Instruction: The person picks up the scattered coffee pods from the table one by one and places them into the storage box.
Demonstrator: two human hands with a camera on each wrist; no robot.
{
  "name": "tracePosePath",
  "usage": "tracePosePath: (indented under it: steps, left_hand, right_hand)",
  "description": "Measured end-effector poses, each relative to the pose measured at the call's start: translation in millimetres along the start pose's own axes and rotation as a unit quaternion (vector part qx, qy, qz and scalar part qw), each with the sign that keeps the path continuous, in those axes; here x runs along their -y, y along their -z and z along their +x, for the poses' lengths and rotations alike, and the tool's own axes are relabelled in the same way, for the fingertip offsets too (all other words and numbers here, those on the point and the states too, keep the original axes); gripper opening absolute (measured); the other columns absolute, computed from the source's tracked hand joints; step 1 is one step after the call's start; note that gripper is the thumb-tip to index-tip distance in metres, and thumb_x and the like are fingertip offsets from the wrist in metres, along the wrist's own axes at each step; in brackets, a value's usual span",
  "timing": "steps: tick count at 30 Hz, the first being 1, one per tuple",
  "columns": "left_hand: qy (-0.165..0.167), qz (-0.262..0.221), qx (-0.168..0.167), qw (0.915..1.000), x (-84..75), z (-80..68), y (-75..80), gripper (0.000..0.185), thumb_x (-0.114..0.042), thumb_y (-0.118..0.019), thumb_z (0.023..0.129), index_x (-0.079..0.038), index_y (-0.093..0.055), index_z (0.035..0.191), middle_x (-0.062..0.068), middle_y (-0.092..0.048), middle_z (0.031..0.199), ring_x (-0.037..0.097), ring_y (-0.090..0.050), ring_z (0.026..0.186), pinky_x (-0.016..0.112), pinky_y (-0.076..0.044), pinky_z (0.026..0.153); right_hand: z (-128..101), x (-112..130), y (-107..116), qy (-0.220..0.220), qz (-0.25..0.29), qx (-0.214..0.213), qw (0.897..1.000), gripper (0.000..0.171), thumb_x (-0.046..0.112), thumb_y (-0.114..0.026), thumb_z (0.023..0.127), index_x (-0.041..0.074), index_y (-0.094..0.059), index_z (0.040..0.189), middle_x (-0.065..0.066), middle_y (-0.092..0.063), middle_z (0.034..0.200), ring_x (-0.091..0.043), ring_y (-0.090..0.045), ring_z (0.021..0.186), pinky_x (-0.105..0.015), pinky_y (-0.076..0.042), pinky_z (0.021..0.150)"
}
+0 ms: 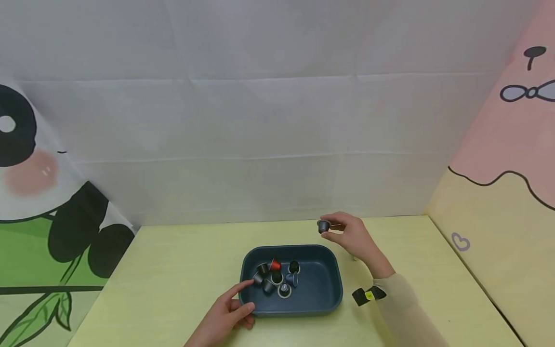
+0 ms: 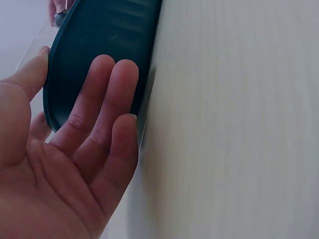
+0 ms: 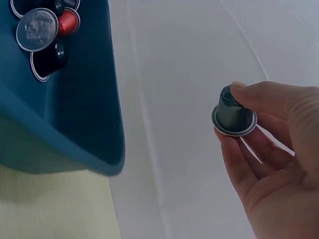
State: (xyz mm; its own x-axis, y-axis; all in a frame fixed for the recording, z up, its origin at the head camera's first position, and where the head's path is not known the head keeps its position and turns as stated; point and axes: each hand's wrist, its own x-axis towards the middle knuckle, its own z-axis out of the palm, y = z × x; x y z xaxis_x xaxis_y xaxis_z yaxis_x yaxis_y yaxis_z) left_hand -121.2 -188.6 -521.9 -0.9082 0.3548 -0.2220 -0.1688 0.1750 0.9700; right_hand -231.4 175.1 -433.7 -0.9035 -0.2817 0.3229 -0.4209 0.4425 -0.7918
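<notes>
Between thumb and fingertips, my right hand (image 1: 352, 237) pinches a dark grey coffee capsule (image 1: 323, 227). It is held in the air beyond the back right corner of a dark blue tray (image 1: 318, 291). In the right wrist view this capsule (image 3: 234, 118) has its narrow end by the thumb and its rim against the fingers. At the tray's front left corner, my left hand (image 1: 225, 313) holds the wall, index finger over the rim and other fingers along the outside. Several capsules lie jumbled in the tray's left half, including a red capsule (image 1: 275, 264) and a blue capsule (image 1: 292, 279).
The tray stands on a pale yellow table (image 1: 173, 270). A white cloth wall (image 1: 260, 120) rises behind it, with printed panels at left and right. A black strap with a yellow patch (image 1: 369, 295) hangs at the right wrist.
</notes>
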Motion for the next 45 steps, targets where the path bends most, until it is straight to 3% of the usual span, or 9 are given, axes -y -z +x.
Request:
tracePosePath:
  steps: [7,15,22,31,35,37,42,45]
  left_hand:
    - [0.006,0.004,-0.002,1.0,-0.9,-0.2,0.8,0.06,-0.024,-0.065,0.099,-0.012,-0.04,0.152,0.015,-0.07,0.078,0.031,-0.072,0.072,0.034,-0.057,0.068]
    - [0.003,0.006,-0.003,1.0,0.3,-0.3,1.2,0.06,-0.024,-0.065,0.099,-0.012,-0.04,0.152,0.015,-0.07,0.078,0.032,-0.072,0.072,0.033,-0.055,0.065]
    - [0.001,0.003,0.001,1.0,0.7,0.2,0.6,0.06,-0.025,-0.066,0.099,-0.013,-0.04,0.152,0.017,-0.07,0.078,0.032,-0.072,0.073,0.034,-0.056,0.066]
    - [0.002,0.006,-0.004,1.0,-0.3,-0.4,0.6,0.06,-0.025,-0.066,0.098,-0.013,-0.04,0.152,0.017,-0.07,0.079,0.032,-0.072,0.073,0.034,-0.056,0.064]
    - [0.003,0.003,-0.005,1.0,-1.2,-0.5,0.0,0.06,-0.024,-0.066,0.098,-0.013,-0.04,0.152,0.016,-0.07,0.079,0.032,-0.072,0.073,0.034,-0.056,0.064]
    - [0.004,0.001,-0.006,1.0,-1.9,-1.0,-0.7,0.06,-0.024,-0.066,0.098,-0.013,-0.041,0.152,0.016,-0.07,0.079,0.032,-0.072,0.073,0.034,-0.056,0.064]
    - [0.006,0.003,-0.008,0.9999,-2.8,-2.0,-1.5,0.06,-0.024,-0.066,0.099,-0.013,-0.041,0.152,0.016,-0.07,0.079,0.032,-0.072,0.073,0.036,-0.057,0.066]
    - [0.005,-0.001,-0.007,1.0,-2.7,-2.1,-1.0,0.06,-0.023,-0.066,0.099,-0.012,-0.04,0.152,0.016,-0.07,0.079,0.033,-0.072,0.073,0.036,-0.058,0.067]
  right_hand:
    - [13,1,-17,-0.01,0.018,0.008,1.0,0.039,0.009,-0.079,0.086,0.007,-0.069,0.124,-0.009,-0.066,0.116,-0.029,-0.066,0.107,-0.039,-0.052,0.092]
    - [21,-6,-35,-0.011,0.093,0.012,0.996,0.043,0.005,-0.077,0.087,-0.001,-0.065,0.127,-0.017,-0.064,0.12,-0.034,-0.066,0.11,-0.036,-0.053,0.09]
    - [19,-21,-46,-0.061,0.164,0.0,0.985,0.047,0.009,-0.078,0.087,0.001,-0.063,0.132,-0.016,-0.066,0.119,-0.03,-0.066,0.109,-0.033,-0.054,0.088]
    - [23,-29,-59,-0.064,0.252,-0.003,0.966,0.048,0.002,-0.077,0.086,-0.007,-0.06,0.13,-0.022,-0.066,0.119,-0.02,-0.067,0.105,-0.029,-0.053,0.087]
    - [24,-29,-65,-0.061,0.26,0.002,0.964,0.046,-0.001,-0.076,0.086,-0.006,-0.061,0.129,-0.022,-0.066,0.118,-0.019,-0.067,0.105,-0.028,-0.053,0.087]
    - [22,-22,-64,-0.06,0.251,0.011,0.966,0.045,-0.003,-0.075,0.086,-0.008,-0.061,0.129,-0.023,-0.065,0.117,-0.026,-0.066,0.106,-0.028,-0.053,0.086]
    - [17,-2,-62,-0.037,0.211,0.057,0.975,0.042,-0.005,-0.074,0.086,-0.011,-0.061,0.126,-0.026,-0.064,0.117,-0.041,-0.064,0.107,-0.028,-0.053,0.085]
    - [17,-1,-65,-0.023,0.207,0.098,0.973,0.041,-0.005,-0.074,0.086,-0.011,-0.062,0.125,-0.025,-0.064,0.119,-0.043,-0.064,0.108,-0.029,-0.053,0.087]
